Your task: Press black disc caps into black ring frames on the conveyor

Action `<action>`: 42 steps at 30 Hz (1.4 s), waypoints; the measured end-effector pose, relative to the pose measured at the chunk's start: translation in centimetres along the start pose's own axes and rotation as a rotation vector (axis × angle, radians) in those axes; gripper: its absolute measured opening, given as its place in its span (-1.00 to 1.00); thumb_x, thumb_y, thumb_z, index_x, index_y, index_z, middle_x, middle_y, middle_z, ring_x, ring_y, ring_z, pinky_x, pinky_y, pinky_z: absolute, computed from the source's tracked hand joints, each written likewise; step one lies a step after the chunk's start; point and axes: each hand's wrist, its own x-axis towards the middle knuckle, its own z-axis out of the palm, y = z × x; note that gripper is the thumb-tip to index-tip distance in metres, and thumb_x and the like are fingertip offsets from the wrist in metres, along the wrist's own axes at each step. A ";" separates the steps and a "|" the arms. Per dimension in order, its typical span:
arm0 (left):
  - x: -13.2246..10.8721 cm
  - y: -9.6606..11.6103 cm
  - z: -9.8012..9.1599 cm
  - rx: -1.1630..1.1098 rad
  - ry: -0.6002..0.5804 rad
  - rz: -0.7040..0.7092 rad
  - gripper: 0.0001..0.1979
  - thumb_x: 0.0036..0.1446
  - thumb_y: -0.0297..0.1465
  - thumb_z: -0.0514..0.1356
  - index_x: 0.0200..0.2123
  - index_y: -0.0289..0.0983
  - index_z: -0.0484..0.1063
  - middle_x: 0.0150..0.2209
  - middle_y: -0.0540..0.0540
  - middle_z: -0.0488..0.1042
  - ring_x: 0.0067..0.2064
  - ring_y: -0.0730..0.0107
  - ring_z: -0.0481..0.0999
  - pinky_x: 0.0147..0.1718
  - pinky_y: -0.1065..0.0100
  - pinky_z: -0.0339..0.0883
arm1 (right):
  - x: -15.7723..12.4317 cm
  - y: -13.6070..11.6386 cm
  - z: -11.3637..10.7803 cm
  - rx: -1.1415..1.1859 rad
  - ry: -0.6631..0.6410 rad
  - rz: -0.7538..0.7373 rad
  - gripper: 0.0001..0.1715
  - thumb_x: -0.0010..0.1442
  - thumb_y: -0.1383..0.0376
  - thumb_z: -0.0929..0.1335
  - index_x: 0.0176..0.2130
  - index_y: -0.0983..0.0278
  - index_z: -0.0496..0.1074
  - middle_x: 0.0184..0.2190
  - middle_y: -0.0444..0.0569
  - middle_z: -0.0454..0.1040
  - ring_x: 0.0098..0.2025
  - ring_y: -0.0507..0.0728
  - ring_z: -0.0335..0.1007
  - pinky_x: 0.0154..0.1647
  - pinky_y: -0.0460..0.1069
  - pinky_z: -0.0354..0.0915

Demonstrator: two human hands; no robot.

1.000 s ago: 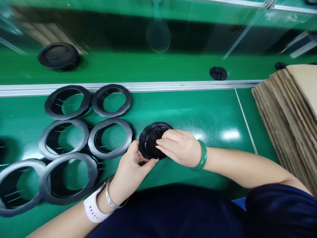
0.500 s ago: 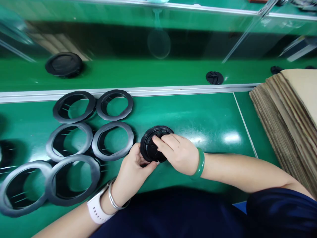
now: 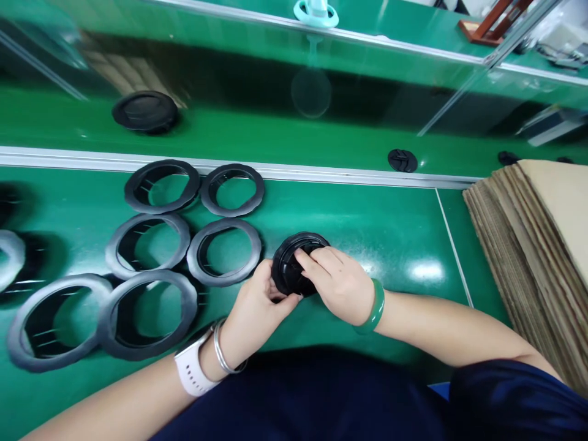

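Note:
A black round plastic part (image 3: 285,264) with a raised rim and a recessed, ribbed middle is held above the green table, tilted toward me. My left hand (image 3: 258,308) grips its lower left edge, thumb in front and fingers behind. From the right, my right hand (image 3: 345,285) reaches over the rim, with its fingertips pressed into the recess and hiding part of it. Left of the hands lie several black rings with wide grey-black flanges; the nearest ring (image 3: 253,252) is just beside my left hand.
On the green ledge behind the metal strip (image 3: 331,176) sit a large black round cap (image 3: 145,112) and a small black disc (image 3: 403,160). A stack of cardboard sheets (image 3: 500,226) stands at the right. Clear panels rise at the back, a pale green round-based object (image 3: 316,18) beyond them.
The view has shifted, so most of the scene sits a little differently in the picture. Both hands keep their hold on the black round part, with the right fingertips still inside its rim.

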 end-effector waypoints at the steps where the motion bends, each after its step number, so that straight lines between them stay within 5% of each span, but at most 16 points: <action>1: 0.0 0.0 0.0 -0.016 -0.002 0.001 -0.62 0.01 -0.35 0.36 -0.17 -0.21 0.24 -0.30 -0.02 0.54 -0.24 0.19 0.63 -0.30 0.27 0.55 | 0.0 0.1 0.2 0.001 -0.005 -0.002 -0.58 0.42 0.47 0.17 0.18 0.55 0.33 -0.18 0.20 0.39 -0.13 0.29 0.33 -0.05 0.23 0.45; 7: -0.1 -0.2 0.0 -0.068 -0.031 -0.013 -0.57 0.00 -0.37 0.37 -0.12 -0.21 0.24 -0.23 -0.06 0.57 -0.18 0.16 0.63 -0.19 0.21 0.55 | 0.5 0.4 0.2 -0.033 -0.082 -0.035 -0.58 0.40 0.45 0.19 0.17 0.57 0.34 -0.19 0.21 0.38 -0.16 0.31 0.30 -0.15 0.22 0.43; 10: -0.1 -0.1 -0.1 -0.150 -0.014 -0.022 -0.52 0.00 -0.37 0.39 -0.09 -0.22 0.20 -0.19 -0.07 0.56 -0.14 0.17 0.62 -0.19 0.24 0.55 | 0.7 0.8 -0.5 0.090 0.098 -0.022 -0.63 0.43 0.40 0.23 0.16 0.43 0.37 -0.14 0.16 0.37 -0.09 0.30 0.30 -0.07 0.22 0.37; 13: 0.0 0.1 -0.2 -0.230 0.001 -0.022 -0.45 -0.01 -0.35 0.41 -0.04 -0.23 0.18 -0.13 -0.11 0.54 -0.13 0.17 0.61 -0.19 0.24 0.55 | 0.8 1.5 -0.8 0.320 0.301 0.188 -0.62 0.43 0.31 0.28 0.20 0.30 0.34 0.02 0.15 0.32 0.04 0.29 0.27 0.10 0.24 0.29; 19: -0.1 -0.8 -0.8 -0.151 -0.075 0.052 -0.22 -0.06 -0.24 0.47 0.13 -0.21 0.13 0.10 -0.22 0.41 0.11 0.04 0.47 0.02 0.15 0.47 | 1.3 2.5 1.1 0.801 0.116 0.475 -0.82 0.31 0.39 0.38 -0.06 0.27 0.47 -0.18 -0.02 0.39 -0.12 0.16 0.35 -0.04 0.06 0.33; 26: -0.3 -0.6 -1.3 0.216 0.002 0.192 -0.57 0.28 -0.13 0.17 0.09 -0.21 0.23 -0.03 -0.12 0.42 0.00 0.19 0.43 0.03 0.19 0.36 | 1.3 1.9 1.7 0.863 0.174 0.595 -0.82 0.13 0.48 0.45 -0.26 0.27 0.43 -0.30 -0.12 0.32 -0.26 0.13 0.28 -0.22 0.00 0.25; 34: -0.3 -0.5 -1.0 0.259 0.033 0.164 -0.66 0.30 -0.12 0.14 -0.03 -0.22 0.27 -0.17 -0.06 0.40 -0.14 0.25 0.40 -0.11 0.26 0.35 | 1.4 1.9 1.8 0.829 0.196 0.627 -0.79 0.10 0.51 0.45 -0.33 0.27 0.39 -0.34 -0.14 0.31 -0.29 0.12 0.27 -0.26 -0.01 0.21; 36: -0.5 -0.5 -1.0 0.242 0.048 0.163 -0.68 0.30 -0.13 0.13 -0.04 -0.22 0.27 -0.18 -0.05 0.40 -0.16 0.26 0.40 -0.13 0.27 0.34 | 1.3 2.0 1.4 0.876 0.124 0.596 -0.77 0.09 0.44 0.49 -0.30 0.26 0.39 -0.32 -0.15 0.33 -0.28 0.13 0.29 -0.24 0.00 0.23; 40: -0.5 -0.4 -0.8 0.179 0.034 0.180 -0.73 0.31 -0.18 0.14 -0.06 -0.23 0.29 -0.20 -0.05 0.42 -0.18 0.28 0.41 -0.16 0.27 0.32 | 0.9 2.0 0.5 1.038 -0.116 0.545 -0.42 -0.03 0.27 0.60 -0.05 0.19 0.40 -0.16 -0.15 0.46 -0.12 0.19 0.40 -0.09 0.04 0.28; 42: -0.4 -0.3 -0.7 0.146 0.013 0.174 -0.76 0.30 -0.22 0.14 -0.07 -0.24 0.29 -0.20 -0.05 0.43 -0.18 0.28 0.42 -0.17 0.27 0.32 | 0.7 1.9 0.5 1.058 -0.139 0.581 -0.44 -0.01 0.27 0.58 -0.04 0.18 0.40 -0.16 -0.17 0.48 -0.11 0.19 0.42 -0.07 0.04 0.29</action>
